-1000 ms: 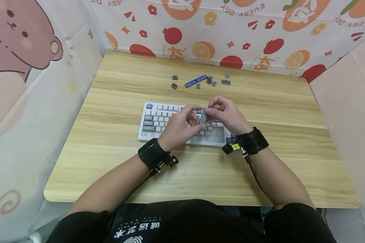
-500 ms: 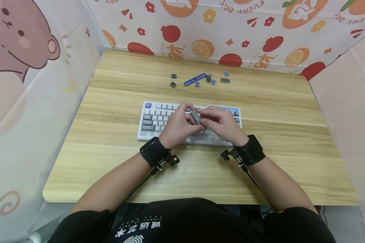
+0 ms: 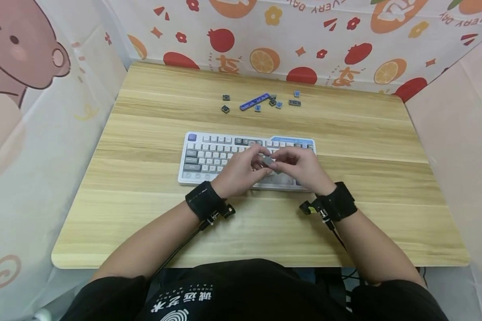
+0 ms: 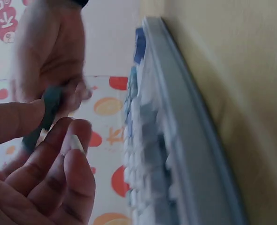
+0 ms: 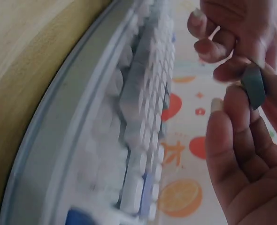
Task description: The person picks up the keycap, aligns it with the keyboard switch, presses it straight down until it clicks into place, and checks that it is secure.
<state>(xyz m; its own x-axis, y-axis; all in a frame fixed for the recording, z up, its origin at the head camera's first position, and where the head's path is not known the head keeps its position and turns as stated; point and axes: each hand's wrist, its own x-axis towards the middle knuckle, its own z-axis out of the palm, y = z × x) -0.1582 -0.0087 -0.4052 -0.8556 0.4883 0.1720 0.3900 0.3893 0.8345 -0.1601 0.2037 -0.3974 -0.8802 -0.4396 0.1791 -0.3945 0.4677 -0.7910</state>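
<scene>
Fingers of the left hand (image 3: 238,173) and right hand (image 3: 305,167) are curled, tips almost meeting, both pinching one grey keycap (image 3: 268,160); openings about its thickness. Cap sits between the two sets of fingertips, neither hand clearly nearer. Long axis looks slanted, far-left to near-right. Keyboard (image 3: 205,154) is below the fingers, cap clear of it.

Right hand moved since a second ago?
Yes: against the keyboard in the head view, the right hand has shifted toward the keyboard's near side.
</scene>
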